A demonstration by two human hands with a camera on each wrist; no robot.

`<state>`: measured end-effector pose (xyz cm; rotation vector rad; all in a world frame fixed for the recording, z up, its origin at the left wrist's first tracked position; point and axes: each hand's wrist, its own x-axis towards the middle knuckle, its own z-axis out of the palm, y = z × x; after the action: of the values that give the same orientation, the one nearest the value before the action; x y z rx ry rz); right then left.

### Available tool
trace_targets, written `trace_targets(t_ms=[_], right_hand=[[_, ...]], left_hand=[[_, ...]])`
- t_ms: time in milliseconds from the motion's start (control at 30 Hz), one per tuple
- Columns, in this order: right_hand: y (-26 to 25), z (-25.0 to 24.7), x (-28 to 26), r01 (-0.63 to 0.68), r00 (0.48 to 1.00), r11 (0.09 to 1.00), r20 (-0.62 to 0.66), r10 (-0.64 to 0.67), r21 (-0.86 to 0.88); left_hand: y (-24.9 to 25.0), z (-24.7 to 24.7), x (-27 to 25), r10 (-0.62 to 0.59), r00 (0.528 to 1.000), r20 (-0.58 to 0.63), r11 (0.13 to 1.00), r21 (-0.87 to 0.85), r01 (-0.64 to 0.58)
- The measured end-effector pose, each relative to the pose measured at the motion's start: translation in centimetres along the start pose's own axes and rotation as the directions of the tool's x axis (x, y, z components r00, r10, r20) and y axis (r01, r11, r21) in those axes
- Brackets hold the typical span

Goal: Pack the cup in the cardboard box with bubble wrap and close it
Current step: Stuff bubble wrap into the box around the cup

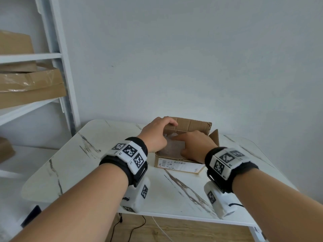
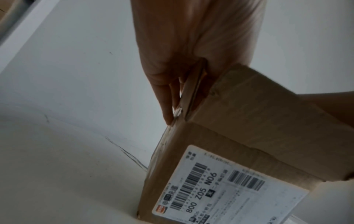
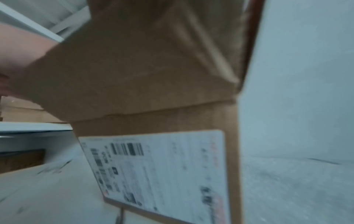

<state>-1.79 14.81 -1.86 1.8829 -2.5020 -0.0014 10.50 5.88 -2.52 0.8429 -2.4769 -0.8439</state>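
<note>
Two hands work the box (image 1: 181,165) near the worktop's (image 1: 97,165) far edge: left hand (image 1: 155,135) fingers clamped on a side flap (image 2: 191,89), right hand (image 1: 195,145) pressing bubble wrap (image 1: 173,145) down, its finger state hidden; tuck wrap below the rim before folding.

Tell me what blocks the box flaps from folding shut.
The right hand lies inside the box opening on the bubble wrap, under the flaps' path. The left hand grips the left flap.

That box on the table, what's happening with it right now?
A person is packing the cardboard box on the marble table. The left hand grips the left flap; the right hand reaches in onto the bubble wrap. The far flap is up, the box not yet closed. No cup shows.
</note>
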Motion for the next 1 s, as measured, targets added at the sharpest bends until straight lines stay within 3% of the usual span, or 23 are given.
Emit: trace_targets(t_ms=[100,367,700,767,867,1000], right_hand=[[1.3,-0.5,-1.0,-0.003,0.991,1.0,-0.134,0.005,0.018],[1.6,0.1,-0.2,-0.001,0.995,0.984,0.098,0.019,-0.177],[1.0,0.3,2.5,-0.047,0.977,0.965,0.189,0.098,-0.257],[1.2,0.2,2.4,-0.043,0.988,0.977,0.136,0.073,-0.21],[2.0,0.5,1.7,-0.113,0.992,0.991,-0.071,0.108,-0.068],[1.7,1.0,0.5,-0.129,0.974,0.984,-0.2,0.103,-0.122]], left_hand=[[0.1,0.0,0.1,-0.003,1.0,0.001,1.0,0.008,0.003],[0.3,0.1,-0.1,-0.021,1.0,0.006,1.0,0.009,0.021],[0.1,0.0,0.2,-0.007,1.0,0.015,1.0,0.01,0.007],[0.0,0.0,0.3,-0.014,1.0,0.01,1.0,0.008,0.014],[0.1,0.1,0.3,-0.007,1.0,0.013,1.0,0.005,0.007],[0.3,0.2,0.3,-0.002,1.0,0.011,1.0,0.012,0.002]])
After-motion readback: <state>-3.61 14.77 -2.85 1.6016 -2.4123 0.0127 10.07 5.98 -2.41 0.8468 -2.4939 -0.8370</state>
